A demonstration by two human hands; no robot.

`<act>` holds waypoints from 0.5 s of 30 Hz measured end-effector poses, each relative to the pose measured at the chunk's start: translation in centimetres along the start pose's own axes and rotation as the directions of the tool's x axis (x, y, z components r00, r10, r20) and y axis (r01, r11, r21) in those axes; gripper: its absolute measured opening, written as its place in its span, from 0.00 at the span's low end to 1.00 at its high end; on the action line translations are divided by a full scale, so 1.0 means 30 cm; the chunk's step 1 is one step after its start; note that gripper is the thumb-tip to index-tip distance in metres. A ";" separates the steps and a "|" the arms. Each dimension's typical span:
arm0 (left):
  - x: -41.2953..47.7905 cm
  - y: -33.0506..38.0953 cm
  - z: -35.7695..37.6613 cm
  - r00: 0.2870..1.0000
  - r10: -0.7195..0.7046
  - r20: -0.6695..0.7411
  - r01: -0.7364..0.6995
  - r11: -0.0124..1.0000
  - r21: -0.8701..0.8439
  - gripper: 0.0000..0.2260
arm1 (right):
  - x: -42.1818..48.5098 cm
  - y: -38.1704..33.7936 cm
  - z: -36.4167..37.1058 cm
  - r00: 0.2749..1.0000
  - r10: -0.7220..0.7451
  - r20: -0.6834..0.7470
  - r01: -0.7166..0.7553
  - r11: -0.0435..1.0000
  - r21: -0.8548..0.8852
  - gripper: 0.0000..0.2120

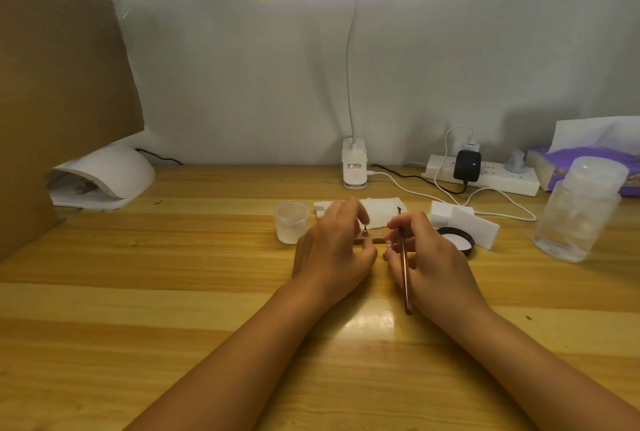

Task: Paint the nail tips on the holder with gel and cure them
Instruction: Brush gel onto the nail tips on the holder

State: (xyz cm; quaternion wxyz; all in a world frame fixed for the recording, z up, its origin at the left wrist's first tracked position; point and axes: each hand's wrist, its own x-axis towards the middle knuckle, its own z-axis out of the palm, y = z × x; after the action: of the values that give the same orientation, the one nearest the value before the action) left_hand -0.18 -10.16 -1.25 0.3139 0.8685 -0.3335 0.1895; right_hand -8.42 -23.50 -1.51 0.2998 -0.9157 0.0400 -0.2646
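Wood-grain table (173, 257) fills the head view, the only view we have, and both hands are at work in the middle of it. The left hand (332, 243) is curled over the little wooden holder (376, 239), thumb on the near edge, fingers over the top, gripping it beside a small metal peg (364, 232). The right hand (429, 254) is clenched round a slim brown brush (404, 267), bristle end up and away, handle pointing back toward the wrist. Its fingertips meet just beside the holder's right end. It may be pinching a nail tip there, but that spot is too small to call.

So the step in hand looks like seating or steadying a tip before paint. My advice:
- Pin the holder flat with the left hand so it can't skate.
- Turn the brush bristle-down, then load lightly from the frosted jar (292, 222) just to the left.
- Stroke thin, base to free edge.
- Keep gel off the peg.

The white curing lamp (104, 174) waits far left, mouth open, well apart from the work.

Any writing? The desk lamp (355, 167) carries a sticker with a red band on its base, but the text is too small to read. The purple tissue pack (588, 162) shows no legible print either.
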 end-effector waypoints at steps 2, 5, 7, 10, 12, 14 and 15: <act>-0.010 0.013 0.003 0.988 0.071 0.140 -0.067 0.997 -0.037 0.09 | 0.001 0.002 0.000 1.000 0.020 0.009 -0.020 1.000 0.003 0.16; -0.009 0.007 0.008 0.963 0.101 0.251 -0.086 0.994 -0.072 0.09 | 0.004 0.007 -0.002 0.999 0.050 0.006 -0.050 0.999 0.016 0.16; -0.006 -0.002 0.011 0.962 0.093 0.256 -0.072 0.993 -0.092 0.07 | 0.006 0.008 -0.003 0.998 0.055 0.002 -0.055 0.998 0.040 0.16; -0.003 -0.011 0.017 0.966 0.071 0.250 -0.042 0.992 -0.118 0.06 | 0.008 0.005 -0.005 0.998 0.056 0.021 -0.057 0.996 0.068 0.16; 0.000 -0.015 0.020 0.968 0.057 0.244 -0.027 0.992 -0.124 0.06 | 0.010 0.002 -0.004 0.997 0.068 0.042 -0.072 0.992 0.102 0.17; 0.003 -0.017 0.019 0.968 0.052 0.245 -0.023 0.992 -0.123 0.06 | 0.014 0.000 -0.004 0.995 0.084 0.054 -0.091 0.985 0.145 0.16; 0.004 -0.017 0.018 0.968 0.054 0.247 -0.023 0.992 -0.127 0.06 | 0.015 0.001 -0.004 0.995 0.087 0.047 -0.094 0.981 0.172 0.16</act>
State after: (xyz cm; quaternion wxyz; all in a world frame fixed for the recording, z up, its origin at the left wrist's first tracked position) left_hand 0.33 -10.28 -1.80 0.3186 0.8579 -0.3980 0.0637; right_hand -8.10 -23.68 -1.25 0.3912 -0.8883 0.0525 -0.2349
